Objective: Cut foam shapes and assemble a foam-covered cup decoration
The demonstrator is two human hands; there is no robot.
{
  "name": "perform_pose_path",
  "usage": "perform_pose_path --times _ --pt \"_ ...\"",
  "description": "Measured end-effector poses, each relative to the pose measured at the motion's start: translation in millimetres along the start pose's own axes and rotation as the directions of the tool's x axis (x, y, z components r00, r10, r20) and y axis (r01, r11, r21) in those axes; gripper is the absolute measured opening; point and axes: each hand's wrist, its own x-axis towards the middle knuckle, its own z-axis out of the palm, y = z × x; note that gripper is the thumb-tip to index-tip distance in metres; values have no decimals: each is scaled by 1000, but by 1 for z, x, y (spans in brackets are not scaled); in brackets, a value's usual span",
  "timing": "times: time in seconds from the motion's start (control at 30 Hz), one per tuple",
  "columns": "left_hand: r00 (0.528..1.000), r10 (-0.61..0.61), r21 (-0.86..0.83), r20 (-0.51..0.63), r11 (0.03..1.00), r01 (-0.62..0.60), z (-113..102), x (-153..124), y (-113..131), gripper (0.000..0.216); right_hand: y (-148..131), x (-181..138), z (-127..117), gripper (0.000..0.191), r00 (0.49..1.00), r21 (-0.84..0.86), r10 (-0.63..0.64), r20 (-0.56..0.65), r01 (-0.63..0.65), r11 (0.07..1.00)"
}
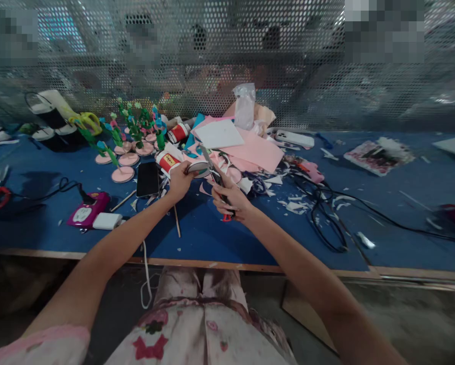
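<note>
My right hand [230,198] is closed round the red handles of a pair of scissors [214,173], whose blades point up and away from me. My left hand [180,179] pinches a small pink foam piece [197,167] that sits at the scissor blades. Both hands hover just above the blue table [197,233], in front of a heap of pink foam sheets [255,150] and a white sheet [218,133].
Several pink-based foam flowers [123,173] stand at the left of the heap, next to a black phone [148,178] and glue bottles [168,161]. A pink power strip [85,210] lies left, black cables [328,213] right, and paper scraps lie scattered. A perforated metal screen [326,91] backs the table.
</note>
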Motion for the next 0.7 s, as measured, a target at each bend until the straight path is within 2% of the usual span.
perform_pose_path --times 0.4,0.7 --pt "995 81 145 59 985 -89 -3 -6 6 10 7 3 -5 69 1000 -9 -20 -4 20 1000" --pt "997 57 146 51 987 -64 0 -6 12 15 6 3 -4 69 1000 -6 -26 -18 25 1000"
